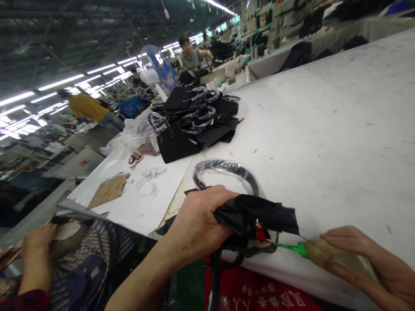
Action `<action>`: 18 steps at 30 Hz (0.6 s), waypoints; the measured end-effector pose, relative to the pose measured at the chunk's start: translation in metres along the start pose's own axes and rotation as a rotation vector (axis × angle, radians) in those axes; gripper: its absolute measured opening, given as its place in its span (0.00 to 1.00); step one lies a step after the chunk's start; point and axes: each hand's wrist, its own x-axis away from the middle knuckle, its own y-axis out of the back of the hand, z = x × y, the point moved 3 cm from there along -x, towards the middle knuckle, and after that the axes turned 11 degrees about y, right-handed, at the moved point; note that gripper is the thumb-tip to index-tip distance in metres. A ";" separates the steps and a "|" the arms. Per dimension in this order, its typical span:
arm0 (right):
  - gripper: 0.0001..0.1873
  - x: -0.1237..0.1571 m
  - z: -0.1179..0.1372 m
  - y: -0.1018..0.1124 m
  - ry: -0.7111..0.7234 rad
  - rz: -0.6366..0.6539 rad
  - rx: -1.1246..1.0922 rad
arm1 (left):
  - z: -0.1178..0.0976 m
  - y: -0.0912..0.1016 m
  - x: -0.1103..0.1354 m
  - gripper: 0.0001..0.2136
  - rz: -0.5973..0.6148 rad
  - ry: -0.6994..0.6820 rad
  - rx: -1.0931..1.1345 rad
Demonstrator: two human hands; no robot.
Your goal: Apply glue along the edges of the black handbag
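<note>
My left hand (197, 220) is closed around the folded edge of a black handbag (259, 216) at the near edge of the white table (324, 129). The bag's plastic-wrapped handle (223, 168) loops up behind my hand. A small red tag (259, 231) hangs on the bag's front. My right hand (363, 259) grips a tool with a tape-wrapped handle (330, 257) and a thin green tip (288, 247), which points at the bag just beside the red tag.
A pile of black handbags (194, 119) with wrapped handles lies further back on the table, beside clear plastic bags (129, 138). Cardboard (108, 190) and paper scraps lie at left. Another person's hand (35, 246) is at lower left. People work in the background near a blue fan (160, 71).
</note>
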 end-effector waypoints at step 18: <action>0.14 0.003 -0.015 0.001 0.062 -0.076 0.109 | 0.000 0.000 0.009 0.11 0.004 0.022 0.019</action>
